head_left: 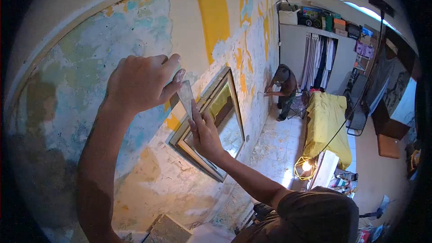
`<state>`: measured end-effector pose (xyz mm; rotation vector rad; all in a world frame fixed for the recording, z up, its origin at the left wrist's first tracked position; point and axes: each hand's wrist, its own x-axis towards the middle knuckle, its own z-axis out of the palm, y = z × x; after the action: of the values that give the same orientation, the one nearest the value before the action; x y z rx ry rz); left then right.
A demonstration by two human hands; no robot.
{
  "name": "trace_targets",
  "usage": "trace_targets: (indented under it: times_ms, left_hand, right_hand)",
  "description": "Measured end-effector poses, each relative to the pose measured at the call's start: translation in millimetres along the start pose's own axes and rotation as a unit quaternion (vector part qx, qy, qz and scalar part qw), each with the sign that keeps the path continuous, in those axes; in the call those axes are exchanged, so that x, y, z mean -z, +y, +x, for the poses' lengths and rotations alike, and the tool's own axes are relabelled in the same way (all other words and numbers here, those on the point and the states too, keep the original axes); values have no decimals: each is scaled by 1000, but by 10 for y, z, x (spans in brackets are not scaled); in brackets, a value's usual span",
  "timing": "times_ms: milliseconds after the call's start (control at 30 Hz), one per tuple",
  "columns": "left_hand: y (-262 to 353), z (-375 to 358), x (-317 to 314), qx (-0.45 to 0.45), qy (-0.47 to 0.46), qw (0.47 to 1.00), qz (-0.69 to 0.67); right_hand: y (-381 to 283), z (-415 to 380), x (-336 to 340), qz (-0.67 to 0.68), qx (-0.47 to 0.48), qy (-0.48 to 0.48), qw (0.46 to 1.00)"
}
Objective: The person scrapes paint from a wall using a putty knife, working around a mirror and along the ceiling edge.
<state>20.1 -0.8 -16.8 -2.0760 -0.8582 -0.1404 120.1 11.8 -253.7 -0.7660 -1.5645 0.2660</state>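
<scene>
A flat grey metal scraper (185, 96) is held against the peeling wall (144, 31). My right hand (207, 137) wraps round its lower part, with a finger laid along the blade; the grip is hidden. At the upper end of the blade, my left hand (139, 81) is closed, its whitish, dusty thumb pressed by the metal and its other fingertips out of sight. Yellow, cream and blue-green paint patches cover the wall around both hands. Just behind my right hand is a framed window-like opening or mirror (227, 126).
Another person (284, 87) bends toward the same wall farther along, holding a thin tool. Flakes litter the tiled floor (274, 141). A yellow-covered bed (326, 126), a lit caged lamp (306, 167) and a wardrobe (292, 54) stand to the right. A boxy object (167, 230) is below.
</scene>
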Motion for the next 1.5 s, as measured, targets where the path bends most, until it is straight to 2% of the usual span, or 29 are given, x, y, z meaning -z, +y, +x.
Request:
trace_targets:
  times_ms: [33, 100, 167, 233, 300, 400, 533, 633, 700, 767, 900, 967, 1100, 1167, 1233, 1267, 1367, 1500]
  left_hand:
    - [16, 6, 41, 6, -14, 1000, -11]
    - [28, 0, 77, 10, -30, 999, -22]
    - [21, 10, 98, 4, -34, 999, -27]
    - [14, 4, 82, 4, -23, 999, -26]
    - [4, 3, 82, 5, -14, 1000, -27]
    - [8, 8, 63, 4, -38, 999, -28]
    - [3, 5, 48, 4, -18, 999, -27]
    - [5, -10, 58, 3, -13, 999, -32]
    - [24, -3, 70, -1, -7, 999, -31]
    - [37, 15, 107, 13, -30, 999, -25]
    - [20, -7, 86, 15, -14, 999, -35]
    - [27, -15, 65, 18, -12, 999, -33]
    - [28, -6, 82, 10, -15, 999, -33]
    - [30, -15, 71, 14, -17, 999, -32]
    - [25, 8, 89, 16, -19, 999, -32]
    - [38, 0, 88, 15, -27, 999, -38]
    - [35, -21, 56, 15, -9, 999, -32]
    - [14, -23, 64, 13, -12, 999, -42]
  right_hand:
    - [17, 34, 18, 1, 0, -1, 1000]
    - [67, 146, 65, -46, -81, -7, 996]
    - [68, 134, 17, -36, -65, 7, 997]
    - [-50, 43, -46, -4, 6, 20, 1000]
    - [-72, 31, 7, 22, 16, 18, 999]
    - [41, 172, 81, -35, -42, 6, 999]
    - [-110, 94, 61, -17, -11, 18, 1000]
    - [-126, 94, 152, -12, -26, -24, 999]
    - [-17, 203, 196, -24, -81, -7, 996]
    - [-33, 147, 130, -39, -56, 2, 998]
    - [-81, -10, 58, 25, -20, -30, 999]
    - [34, 105, 96, -42, -66, -10, 997]
    - [-52, 122, 12, -7, -69, 25, 997]
    - [-104, 43, 68, -22, -25, -10, 999]
    - [-61, 38, 93, -34, -29, -13, 999]
    - [14, 97, 115, 17, -93, -28, 995]
    - [98, 156, 54, -18, -80, 7, 997]
    - [-79, 12, 116, -4, -51, -46, 998]
